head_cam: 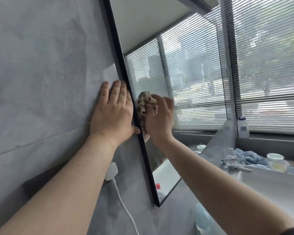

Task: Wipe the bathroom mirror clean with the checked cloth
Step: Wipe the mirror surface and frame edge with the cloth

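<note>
My left hand (pixel 112 112), fingers flat on the wall (pixel 41 65), steadies me while my right hand (pixel 159 119) grips the checked cloth (pixel 145 106) against the mirror (pixel 185 73).

A: Left hand (pixel 111 112)?
B: Flat, fingers straight, close together, pointing up; thumb spread toward the right hand (pixel 159 119). Left forearm (pixel 66 175) bare, extended.
A: Right hand?
B: Just beside the left, fingers curled round the checked cloth (pixel 143 106), bunched left of the grip. Right forearm (pixel 210 175) bare.
</note>
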### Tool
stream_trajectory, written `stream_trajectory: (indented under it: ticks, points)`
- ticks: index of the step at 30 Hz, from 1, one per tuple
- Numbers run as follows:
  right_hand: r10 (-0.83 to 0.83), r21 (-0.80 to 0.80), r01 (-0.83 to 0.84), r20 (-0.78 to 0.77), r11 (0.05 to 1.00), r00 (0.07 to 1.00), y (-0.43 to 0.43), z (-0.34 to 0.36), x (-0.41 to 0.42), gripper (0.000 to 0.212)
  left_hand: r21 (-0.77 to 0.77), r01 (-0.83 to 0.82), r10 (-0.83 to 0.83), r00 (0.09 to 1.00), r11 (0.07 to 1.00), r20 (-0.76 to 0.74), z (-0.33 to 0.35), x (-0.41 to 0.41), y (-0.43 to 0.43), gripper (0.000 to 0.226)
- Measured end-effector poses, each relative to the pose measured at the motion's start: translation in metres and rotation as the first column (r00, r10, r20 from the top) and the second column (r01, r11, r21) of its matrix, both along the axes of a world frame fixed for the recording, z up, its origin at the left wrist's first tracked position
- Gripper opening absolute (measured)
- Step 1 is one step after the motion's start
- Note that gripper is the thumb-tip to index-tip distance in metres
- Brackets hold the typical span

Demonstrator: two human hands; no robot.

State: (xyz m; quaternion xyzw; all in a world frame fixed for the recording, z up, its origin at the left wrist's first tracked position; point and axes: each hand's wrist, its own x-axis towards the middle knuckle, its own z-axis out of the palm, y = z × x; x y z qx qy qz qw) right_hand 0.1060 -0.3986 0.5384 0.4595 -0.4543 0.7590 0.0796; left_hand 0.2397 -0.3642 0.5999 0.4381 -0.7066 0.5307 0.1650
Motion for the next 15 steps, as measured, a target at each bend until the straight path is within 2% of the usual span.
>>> stream_trajectory:
  ticks: [3,6,12,15]
  points:
    - [0.005,-0.028,-0.004,0.015,1.0,1.0,-0.003,0.002,0.002,0.018,-0.011,0.01,-0.01,1.0,1.0,0.017,-0.003,0.002,0.0,0.118]
    - [0.01,-0.004,-0.01,0.051,1.0,0.999,-0.004,-0.037,0.001,0.008,-0.013,0.015,-0.015,1.0,1.0,0.023,-0.004,0.002,-0.002,0.119]
    - [0.009,0.253,-0.054,0.173,0.966,0.985,0.006,-0.172,0.009,0.004,-0.04,-0.008,0.01,0.999,0.999,0.043,-0.006,0.001,-0.003,0.129]
    - [0.005,0.35,-0.081,0.212,0.933,0.977,0.019,-0.217,0.014,0.005,-0.04,-0.015,0.016,0.999,0.999,0.047,-0.006,0.0,-0.001,0.129]
